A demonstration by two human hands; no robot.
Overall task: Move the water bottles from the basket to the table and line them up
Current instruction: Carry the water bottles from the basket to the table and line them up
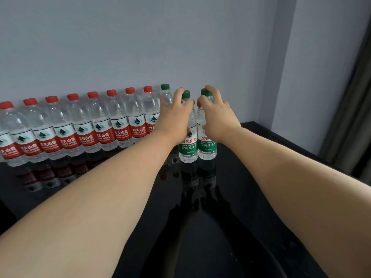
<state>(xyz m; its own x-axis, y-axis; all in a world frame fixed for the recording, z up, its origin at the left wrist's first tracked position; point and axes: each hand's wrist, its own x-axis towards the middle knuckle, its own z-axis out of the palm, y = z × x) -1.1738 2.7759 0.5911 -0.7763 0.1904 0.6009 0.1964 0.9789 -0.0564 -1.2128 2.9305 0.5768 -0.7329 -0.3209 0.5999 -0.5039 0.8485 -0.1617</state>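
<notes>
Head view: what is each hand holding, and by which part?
Left hand grips the middle green-capped bottle by its neck; right hand grips the rightmost green-capped bottle by its neck.

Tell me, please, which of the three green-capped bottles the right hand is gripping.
The rightmost green-capped bottle; the right hand wraps its neck, while the left hand grips the middle green-capped bottle.

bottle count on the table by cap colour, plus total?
Red-cap bottles: 8
Green-cap bottles: 3 (left hand and right hand grip one each)
Total: 11
</notes>
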